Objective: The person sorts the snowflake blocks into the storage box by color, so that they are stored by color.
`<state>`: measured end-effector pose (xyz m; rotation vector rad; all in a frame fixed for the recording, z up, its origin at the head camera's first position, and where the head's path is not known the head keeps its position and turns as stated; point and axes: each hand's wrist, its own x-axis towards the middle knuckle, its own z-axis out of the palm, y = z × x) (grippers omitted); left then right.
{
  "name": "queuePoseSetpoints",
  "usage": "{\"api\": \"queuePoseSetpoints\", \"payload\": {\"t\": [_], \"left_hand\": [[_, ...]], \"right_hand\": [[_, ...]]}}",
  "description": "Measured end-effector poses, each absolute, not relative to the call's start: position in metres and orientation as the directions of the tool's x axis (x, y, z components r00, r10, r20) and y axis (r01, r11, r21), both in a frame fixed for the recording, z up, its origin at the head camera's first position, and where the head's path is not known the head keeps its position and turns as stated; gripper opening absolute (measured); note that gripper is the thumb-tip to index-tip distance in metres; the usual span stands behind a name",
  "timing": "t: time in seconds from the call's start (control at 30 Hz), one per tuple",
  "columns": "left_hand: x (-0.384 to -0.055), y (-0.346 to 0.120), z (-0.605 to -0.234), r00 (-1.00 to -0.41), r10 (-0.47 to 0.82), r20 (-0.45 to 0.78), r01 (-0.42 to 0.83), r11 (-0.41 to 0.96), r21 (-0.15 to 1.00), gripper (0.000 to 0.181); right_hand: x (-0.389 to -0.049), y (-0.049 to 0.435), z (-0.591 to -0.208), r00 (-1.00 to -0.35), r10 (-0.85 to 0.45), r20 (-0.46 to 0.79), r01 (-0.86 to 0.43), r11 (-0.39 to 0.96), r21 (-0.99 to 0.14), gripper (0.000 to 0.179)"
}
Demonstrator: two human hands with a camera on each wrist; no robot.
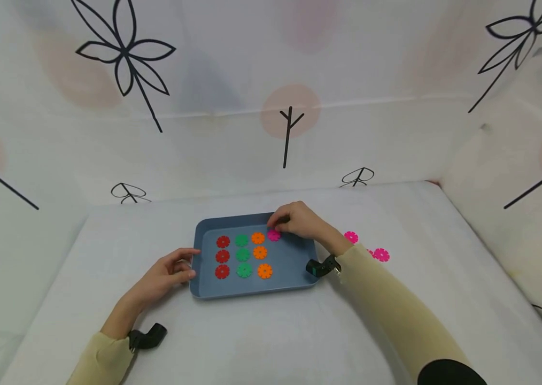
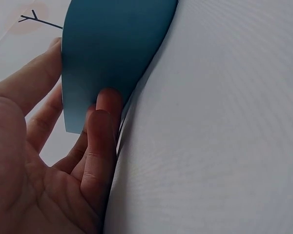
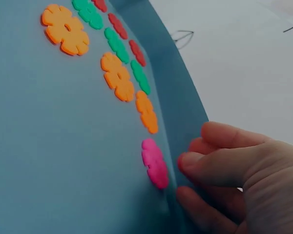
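Note:
A blue-grey tray (image 1: 290, 267) lies on the white table. On it are columns of flower-shaped plastic discs: red discs (image 1: 222, 256), green discs (image 1: 242, 254) and orange discs (image 1: 260, 252). One pink disc (image 3: 155, 163) lies near the tray's far wall, beside the top orange disc. Close to that pink disc is my right hand (image 1: 301, 220), its fingers loosely bent and holding nothing; in the right wrist view a small gap separates them from it. My left hand (image 1: 165, 275) touches the tray's left end, with fingertips (image 2: 109, 100) against the outer wall.
More pink discs (image 1: 381, 255) lie on the table right of the tray, one partly hidden by the right forearm. White cloth walls (image 1: 213, 155) with black plant drawings stand behind and at the sides. Each wrist wears a black camera band (image 1: 148, 337).

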<state>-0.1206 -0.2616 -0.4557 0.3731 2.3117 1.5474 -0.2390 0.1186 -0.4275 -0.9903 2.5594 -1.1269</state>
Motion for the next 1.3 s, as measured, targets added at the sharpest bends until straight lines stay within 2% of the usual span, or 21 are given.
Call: {"api": "queuePoseSetpoints", "payload": {"t": [0.33, 0.53, 0.73, 1.1, 1.3], "left_hand": [[-0.1202, -0.2612, -0.4562, -0.909, 0.401, -0.113, 0.048, 0.371, 0.927, 0.050], [-0.1191, -0.2602, -0.4537, -0.913, 0.389, -0.125, 0.038, 0.384, 0.923, 0.050], [-0.1188, -0.2590, -0.4520, -0.915, 0.377, -0.143, 0.021, 0.400, 0.916, 0.051], [-0.1215, -0.2601, -0.4502, -0.913, 0.375, -0.161, 0.005, 0.405, 0.914, 0.052], [-0.1209, -0.2596, -0.4516, -0.915, 0.371, -0.157, 0.012, 0.415, 0.910, 0.051]], "right_hand": [[-0.2377, 0.1156, -0.4270, -0.714, -0.700, -0.001, -0.519, 0.531, -0.670, 0.014], [-0.2354, 0.1147, -0.4277, -0.722, -0.692, 0.019, -0.551, 0.559, -0.620, 0.012], [-0.2355, 0.1149, -0.4287, -0.733, -0.678, 0.051, -0.547, 0.545, -0.635, 0.013], [-0.2365, 0.1147, -0.4267, -0.729, -0.684, 0.029, -0.552, 0.563, -0.614, 0.015], [-0.2384, 0.1192, -0.4233, -0.737, -0.673, 0.058, -0.522, 0.512, -0.682, 0.012]]}}
